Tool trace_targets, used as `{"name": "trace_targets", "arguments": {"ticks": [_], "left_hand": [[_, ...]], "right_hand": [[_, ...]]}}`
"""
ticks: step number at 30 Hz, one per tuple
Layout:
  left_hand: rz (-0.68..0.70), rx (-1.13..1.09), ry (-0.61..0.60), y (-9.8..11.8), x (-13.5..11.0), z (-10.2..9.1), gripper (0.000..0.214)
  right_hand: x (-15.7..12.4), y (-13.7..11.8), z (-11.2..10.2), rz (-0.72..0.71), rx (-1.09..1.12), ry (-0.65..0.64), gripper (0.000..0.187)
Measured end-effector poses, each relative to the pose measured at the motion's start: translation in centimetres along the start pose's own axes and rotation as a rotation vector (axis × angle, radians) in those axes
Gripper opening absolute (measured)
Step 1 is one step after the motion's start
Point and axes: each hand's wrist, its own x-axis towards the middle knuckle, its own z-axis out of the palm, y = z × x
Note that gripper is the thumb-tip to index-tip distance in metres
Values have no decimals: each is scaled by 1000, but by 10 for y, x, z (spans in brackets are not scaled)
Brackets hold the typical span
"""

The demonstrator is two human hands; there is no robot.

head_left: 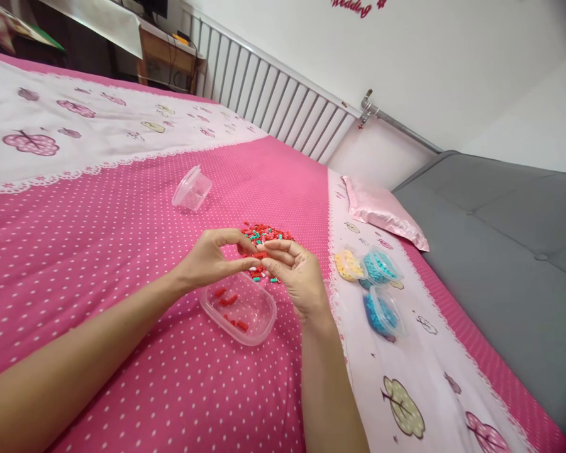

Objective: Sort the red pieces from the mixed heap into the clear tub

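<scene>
My left hand (217,257) and my right hand (298,274) meet fingertip to fingertip above the bedspread. Both are closed in a pinch, and a small red toy brick (260,255) shows between the fingertips. Fingers partly cover it, so its full shape is hidden. Just behind them lies a pile of small toy bricks (268,233), mostly red with some green and white. Below my hands, a clear plastic tub (263,333) holds several red bricks (227,301).
Another clear tub (192,190) lies tipped on its side to the far left. On the right stand tubs of yellow pieces (348,265), turquoise pieces (380,265) and blue pieces (378,314). Beyond are a pink pillow (384,211), a grey headboard (504,245) and a metal railing (273,82).
</scene>
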Motion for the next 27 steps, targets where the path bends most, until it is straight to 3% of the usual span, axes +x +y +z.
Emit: {"name": "trace_targets", "arguments": {"ticks": [7,12,15,19,22,25,27], "left_hand": [[-15,8,-4,3,-2,2,24],[-64,11,-77,2,0,-6,28],[-177,46,25,-16,2,-13,33],[-371,88,156,-60,3,-20,45],[-478,77,175,-81,2,-21,47],[-498,126,128,-81,2,-21,43],[-493,184,101,-76,3,-21,39]], "right_hand": [[0,-1,2,-25,-61,-2,26],[-4,-8,-3,-15,-182,31,22],[-10,-16,-11,27,-304,-38,15],[-17,-24,-18,101,-412,-227,15],[-15,-23,-29,32,-442,-94,19],[-6,-11,-50,-5,-537,179,19],[2,3,-67,23,-754,342,19]]}}
